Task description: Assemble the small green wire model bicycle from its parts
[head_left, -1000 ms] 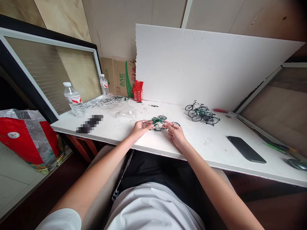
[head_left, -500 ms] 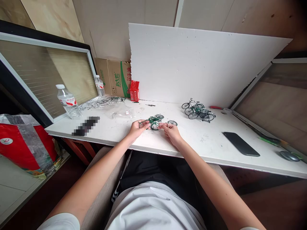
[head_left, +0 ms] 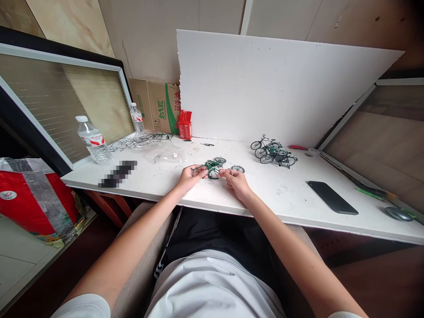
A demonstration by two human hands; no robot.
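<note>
A small green model bicycle (head_left: pixel 213 167), partly assembled, lies on the white table (head_left: pixel 291 194) in front of me. My left hand (head_left: pixel 188 177) pinches its left end, fingers closed on the frame. My right hand (head_left: pixel 236 181) pinches its right side, close to a loose-looking wheel (head_left: pixel 237 169). Both hands rest near the table's front edge. Further back to the right stand finished green model bicycles (head_left: pixel 274 153) in a cluster.
A black phone (head_left: pixel 332 197) lies at the right. Two water bottles (head_left: pixel 92 139), clear bags of parts (head_left: pixel 155 148), a red box (head_left: pixel 184 125) and a cardboard carton (head_left: pixel 159 108) are at the back left. A white foam board (head_left: pixel 271 84) leans behind. Tools lie far right.
The view shifted slightly, so everything sits a little more to the left. Both hands stay pinched on the model bicycle in the same spot.
</note>
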